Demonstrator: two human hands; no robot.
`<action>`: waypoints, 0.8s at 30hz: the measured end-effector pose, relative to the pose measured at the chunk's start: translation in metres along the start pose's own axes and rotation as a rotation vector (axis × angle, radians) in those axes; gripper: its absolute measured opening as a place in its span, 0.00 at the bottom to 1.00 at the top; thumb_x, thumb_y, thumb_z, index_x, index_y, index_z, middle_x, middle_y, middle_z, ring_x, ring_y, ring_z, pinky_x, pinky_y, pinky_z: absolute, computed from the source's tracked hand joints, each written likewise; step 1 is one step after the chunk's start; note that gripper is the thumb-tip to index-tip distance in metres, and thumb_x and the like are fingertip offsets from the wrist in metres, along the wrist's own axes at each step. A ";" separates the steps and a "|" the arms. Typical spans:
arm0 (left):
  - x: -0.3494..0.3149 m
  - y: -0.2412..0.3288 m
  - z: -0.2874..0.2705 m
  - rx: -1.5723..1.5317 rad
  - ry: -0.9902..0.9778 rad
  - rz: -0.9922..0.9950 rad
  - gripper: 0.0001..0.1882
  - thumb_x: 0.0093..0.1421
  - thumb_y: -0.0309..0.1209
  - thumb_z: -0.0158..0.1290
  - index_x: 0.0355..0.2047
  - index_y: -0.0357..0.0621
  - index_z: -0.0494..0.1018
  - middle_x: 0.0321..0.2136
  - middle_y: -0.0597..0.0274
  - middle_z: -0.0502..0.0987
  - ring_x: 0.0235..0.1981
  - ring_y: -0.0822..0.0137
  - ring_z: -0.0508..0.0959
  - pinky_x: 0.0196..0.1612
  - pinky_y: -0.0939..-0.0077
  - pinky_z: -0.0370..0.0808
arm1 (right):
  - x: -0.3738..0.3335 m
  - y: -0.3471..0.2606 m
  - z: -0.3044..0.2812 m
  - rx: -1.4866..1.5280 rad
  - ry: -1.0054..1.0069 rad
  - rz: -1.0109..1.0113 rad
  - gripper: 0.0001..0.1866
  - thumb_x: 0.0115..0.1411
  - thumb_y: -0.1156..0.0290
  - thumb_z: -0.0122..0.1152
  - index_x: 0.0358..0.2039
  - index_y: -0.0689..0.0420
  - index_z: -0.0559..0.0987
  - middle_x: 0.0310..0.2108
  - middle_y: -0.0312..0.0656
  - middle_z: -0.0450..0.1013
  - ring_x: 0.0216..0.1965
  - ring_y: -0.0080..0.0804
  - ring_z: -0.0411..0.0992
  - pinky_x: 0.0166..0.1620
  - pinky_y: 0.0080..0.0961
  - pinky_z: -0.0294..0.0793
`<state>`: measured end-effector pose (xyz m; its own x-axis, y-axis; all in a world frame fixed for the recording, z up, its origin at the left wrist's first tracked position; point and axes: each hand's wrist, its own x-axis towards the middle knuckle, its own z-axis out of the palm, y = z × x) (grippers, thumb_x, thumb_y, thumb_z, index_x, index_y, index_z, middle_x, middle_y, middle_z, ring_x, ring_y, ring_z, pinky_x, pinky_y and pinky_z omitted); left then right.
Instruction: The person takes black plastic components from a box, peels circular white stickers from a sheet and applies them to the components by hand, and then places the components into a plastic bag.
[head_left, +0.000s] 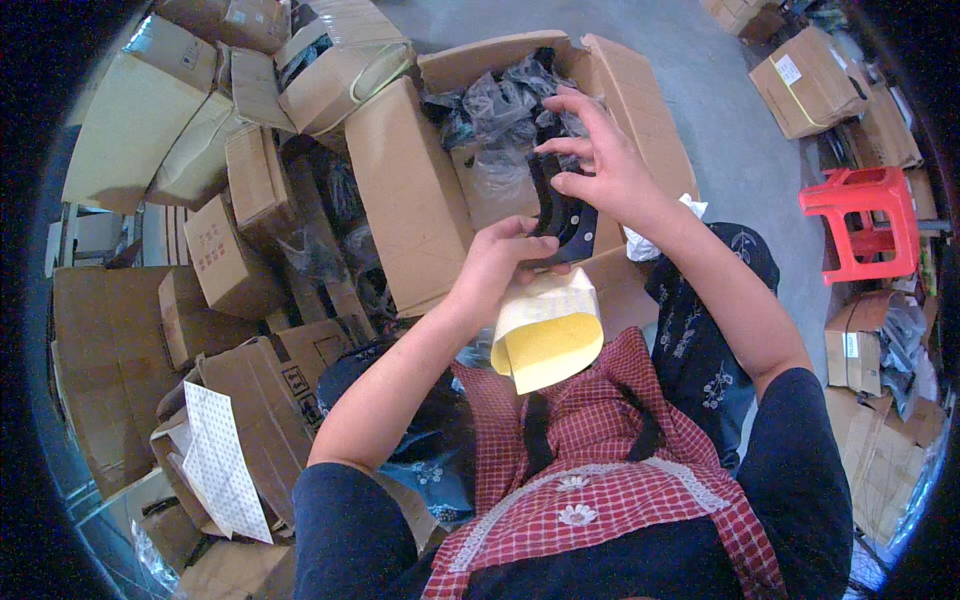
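Observation:
My left hand (pixel 497 262) is closed around the lower end of a black curved plastic part (pixel 580 232), its thumb lying on top. The part has small round pale spots on its face, and its upper end points away from me. From under the same hand hangs a curled sheet (pixel 548 340), white with rows of small marks on one side and yellow on the other. My right hand (pixel 606 168) is beside the part's upper end, thumb and fingers curved and apart. Whether a fingertip touches the part, I cannot tell.
Just beyond my hands stands an open cardboard box (pixel 408 190) with black parts in clear plastic bags (pixel 500 105). Stacked cartons (pixel 235 255) crowd the left, with a dotted white sheet (pixel 225 465) on one. A red plastic stool (pixel 862 225) stands at the right.

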<state>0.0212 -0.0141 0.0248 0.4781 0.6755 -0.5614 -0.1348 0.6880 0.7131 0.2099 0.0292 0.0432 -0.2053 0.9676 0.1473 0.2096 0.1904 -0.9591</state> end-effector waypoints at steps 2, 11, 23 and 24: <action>0.000 -0.002 0.000 -0.043 0.014 0.008 0.10 0.58 0.22 0.53 0.40 0.37 0.68 0.32 0.54 0.78 0.32 0.64 0.82 0.29 0.76 0.77 | 0.000 0.002 0.001 0.003 0.002 -0.043 0.40 0.45 0.87 0.59 0.60 0.55 0.59 0.64 0.44 0.53 0.53 0.39 0.72 0.49 0.30 0.77; -0.006 0.005 0.001 0.017 0.118 0.120 0.08 0.55 0.26 0.59 0.31 0.45 0.69 0.25 0.63 0.76 0.22 0.73 0.73 0.24 0.80 0.67 | -0.003 -0.015 -0.011 -0.319 -0.033 -0.354 0.32 0.49 0.83 0.59 0.57 0.56 0.65 0.48 0.40 0.69 0.54 0.32 0.67 0.54 0.32 0.70; 0.002 0.003 -0.009 0.115 0.120 0.124 0.08 0.56 0.27 0.58 0.32 0.40 0.70 0.25 0.59 0.76 0.24 0.71 0.76 0.23 0.81 0.69 | -0.007 -0.007 -0.003 -0.645 -0.195 -0.517 0.28 0.47 0.77 0.58 0.52 0.58 0.69 0.27 0.33 0.72 0.40 0.32 0.71 0.62 0.42 0.55; 0.002 0.003 -0.010 0.137 0.107 0.126 0.09 0.57 0.26 0.56 0.35 0.36 0.69 0.28 0.53 0.80 0.28 0.67 0.82 0.25 0.80 0.73 | -0.007 -0.005 -0.003 -0.649 -0.206 -0.517 0.28 0.47 0.78 0.57 0.52 0.58 0.68 0.27 0.33 0.72 0.39 0.31 0.71 0.63 0.42 0.53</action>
<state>0.0135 -0.0079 0.0219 0.3694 0.7834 -0.4998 -0.0649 0.5583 0.8271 0.2131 0.0221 0.0477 -0.5824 0.6955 0.4208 0.5353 0.7177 -0.4454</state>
